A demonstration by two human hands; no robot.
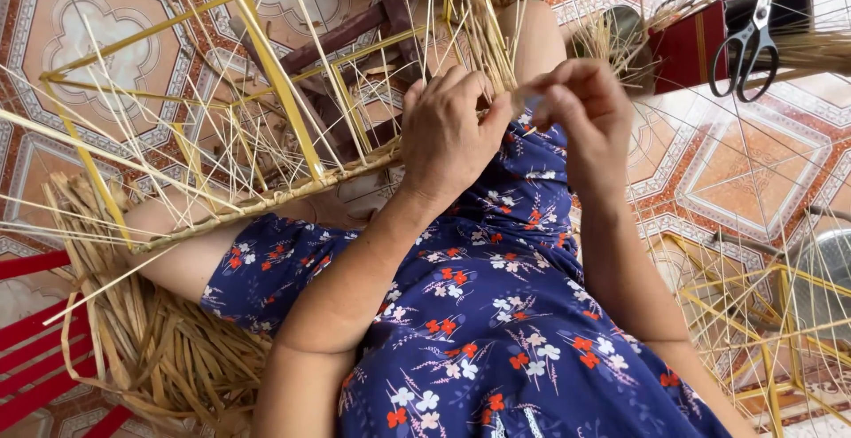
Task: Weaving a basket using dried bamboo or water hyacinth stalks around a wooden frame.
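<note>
Tiled floor (745, 172); my left hand (448, 132) and right hand (581, 114) pinch one straw strand (519, 99); best kept taut against the frame (284, 92).

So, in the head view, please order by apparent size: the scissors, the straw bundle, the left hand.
1. Straw bundle, largest.
2. Left hand.
3. Scissors, smallest, but they lie farther from the camera, so their rank against the hand is unsure.
</note>
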